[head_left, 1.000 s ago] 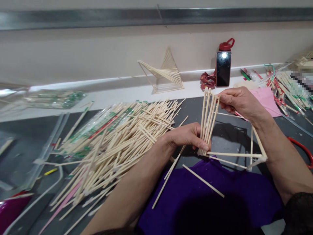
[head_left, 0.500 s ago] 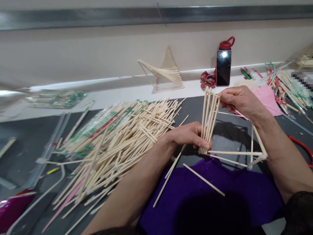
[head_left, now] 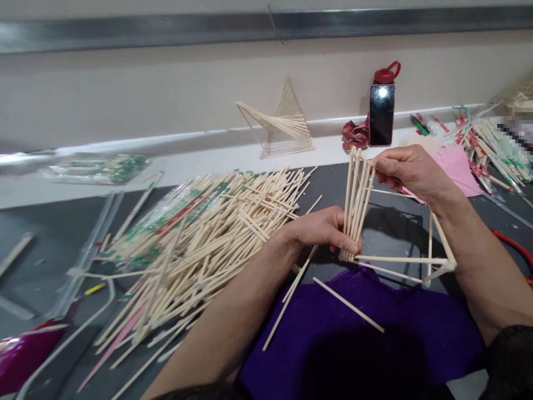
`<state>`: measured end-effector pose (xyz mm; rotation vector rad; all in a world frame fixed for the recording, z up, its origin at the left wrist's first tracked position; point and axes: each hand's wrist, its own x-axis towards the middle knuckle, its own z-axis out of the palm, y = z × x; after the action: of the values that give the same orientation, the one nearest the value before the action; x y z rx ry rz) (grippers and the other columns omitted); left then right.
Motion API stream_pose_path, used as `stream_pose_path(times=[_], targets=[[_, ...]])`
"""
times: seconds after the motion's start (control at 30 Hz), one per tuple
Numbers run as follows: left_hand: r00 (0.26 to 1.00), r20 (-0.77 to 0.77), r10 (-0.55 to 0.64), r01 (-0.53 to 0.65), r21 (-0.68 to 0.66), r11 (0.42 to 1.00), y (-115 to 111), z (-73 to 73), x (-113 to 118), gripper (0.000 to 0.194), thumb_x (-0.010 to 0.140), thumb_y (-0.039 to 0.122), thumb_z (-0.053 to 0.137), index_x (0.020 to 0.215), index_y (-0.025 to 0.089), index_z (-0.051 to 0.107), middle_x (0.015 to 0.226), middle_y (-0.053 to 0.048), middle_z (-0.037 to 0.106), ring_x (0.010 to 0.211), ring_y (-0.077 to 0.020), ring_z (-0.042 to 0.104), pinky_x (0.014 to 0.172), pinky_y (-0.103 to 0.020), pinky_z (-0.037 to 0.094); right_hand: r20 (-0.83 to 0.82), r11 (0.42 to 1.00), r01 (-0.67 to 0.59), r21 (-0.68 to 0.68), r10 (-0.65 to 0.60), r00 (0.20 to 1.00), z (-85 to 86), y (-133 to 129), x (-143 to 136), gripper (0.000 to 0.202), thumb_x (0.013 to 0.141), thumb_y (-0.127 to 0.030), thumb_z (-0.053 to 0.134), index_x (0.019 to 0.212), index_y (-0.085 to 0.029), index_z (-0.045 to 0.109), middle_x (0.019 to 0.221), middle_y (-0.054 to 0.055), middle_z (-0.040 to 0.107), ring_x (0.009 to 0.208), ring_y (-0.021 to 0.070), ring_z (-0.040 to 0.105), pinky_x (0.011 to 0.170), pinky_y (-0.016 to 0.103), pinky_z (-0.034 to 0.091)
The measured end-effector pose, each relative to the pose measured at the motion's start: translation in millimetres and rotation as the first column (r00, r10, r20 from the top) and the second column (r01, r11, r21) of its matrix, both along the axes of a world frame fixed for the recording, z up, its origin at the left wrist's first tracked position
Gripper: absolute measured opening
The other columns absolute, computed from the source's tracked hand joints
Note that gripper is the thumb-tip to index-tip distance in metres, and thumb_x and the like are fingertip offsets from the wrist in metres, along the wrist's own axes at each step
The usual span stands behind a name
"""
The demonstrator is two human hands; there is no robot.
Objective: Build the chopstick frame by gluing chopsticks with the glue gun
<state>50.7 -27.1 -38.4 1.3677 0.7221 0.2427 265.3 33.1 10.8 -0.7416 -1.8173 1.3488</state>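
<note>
Between my hands is a frame of wooden chopsticks point(head_left: 400, 259), with a row of close-set upright sticks on its left side. My left hand point(head_left: 333, 230) grips the lower end of that row, thumb pressed across the sticks. Up at the row's top right, my right hand point(head_left: 397, 169) pinches the end of a stick; its fingertips are partly hidden. The frame's open side reaches right, under my right forearm, to a whitish glued corner. Below it, a loose chopstick point(head_left: 348, 305) lies on purple cloth point(head_left: 375, 344).
A big heap of chopsticks point(head_left: 225, 239) covers the table at left, beside clear glue sticks point(head_left: 89, 244) and a white cord point(head_left: 70, 344). Against the wall stand a finished-looking stick model point(head_left: 287, 125), a phone point(head_left: 382, 115) and a red-capped bottle point(head_left: 385, 75). Pink paper point(head_left: 456, 169) lies right.
My hands keep the same hold on the chopstick frame. The whole view has shifted very slightly; nothing else has visibly moved.
</note>
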Motion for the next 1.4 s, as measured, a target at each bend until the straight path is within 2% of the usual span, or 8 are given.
stream_pose_path(times=[0.43,1.4], targets=[[1.0,0.018,0.01,-0.01,0.006,1.0,-0.5,-3.1,-1.1,0.033,0.064,0.043,0.083,0.073,0.012,0.076,0.063,-0.003,0.069,0.051,-0.0076,0.056,0.043,-0.014,0.039,0.002,1.0,-0.002,0.011,0.002,1.0,0.5,-0.1,-0.8,0.029,0.08,-0.038,0.069,0.065,-0.013,0.065,0.056,-0.001,0.055,0.046,0.0047,0.044,0.039,0.018,0.029],[0.999,0.019,0.049,-0.049,-0.009,0.999,-1.5,1.4,1.3,0.039,0.058,0.05,0.085,0.069,0.013,0.075,0.06,-0.003,0.069,0.05,-0.0089,0.058,0.041,-0.014,0.038,-0.021,1.0,0.005,-0.005,-0.005,1.0,1.2,-2.4,0.8,0.031,0.081,-0.038,0.068,0.063,-0.014,0.063,0.058,-0.001,0.056,0.046,0.005,0.043,0.039,0.018,0.03]])
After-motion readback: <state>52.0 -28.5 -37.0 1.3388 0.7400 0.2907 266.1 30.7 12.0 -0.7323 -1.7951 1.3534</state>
